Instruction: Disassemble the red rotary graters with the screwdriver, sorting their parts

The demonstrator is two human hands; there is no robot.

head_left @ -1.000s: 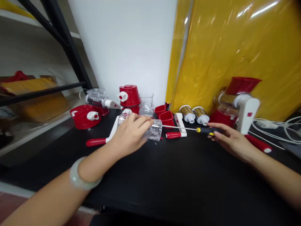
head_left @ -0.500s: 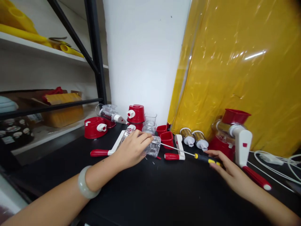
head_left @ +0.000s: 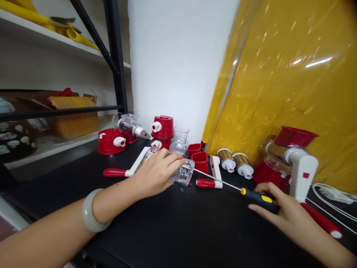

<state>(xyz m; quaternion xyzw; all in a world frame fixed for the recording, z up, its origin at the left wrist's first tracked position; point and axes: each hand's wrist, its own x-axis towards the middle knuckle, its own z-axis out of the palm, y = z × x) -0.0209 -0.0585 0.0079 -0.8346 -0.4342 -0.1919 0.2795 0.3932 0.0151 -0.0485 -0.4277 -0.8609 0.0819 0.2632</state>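
Note:
My left hand [head_left: 159,172] is wrapped over a clear plastic grater housing [head_left: 187,172], pressing it down on the black table. A screwdriver [head_left: 262,200] with a black and yellow handle lies in my right hand [head_left: 281,208], thumb below and fingers above the handle. Its long metal shaft points left into the housing's open end; the tip is hidden. Beyond my left hand is a white crank with a red grip [head_left: 115,172]. Another red-and-white crank [head_left: 205,183] lies between my hands, near red pushers [head_left: 199,162].
Two metal grater drums [head_left: 243,165] rest by the yellow plastic sheet. An assembled rotary grater [head_left: 302,167] stands at right, with white cables [head_left: 331,208] beside it. Red bases [head_left: 112,141] and clear parts line the back left. A metal-framed shelf [head_left: 118,74] borders the left.
My right hand has closed further around the screwdriver handle, which was near the fingertips before. The view has shifted slightly. My left hand keeps its hold on the housing.

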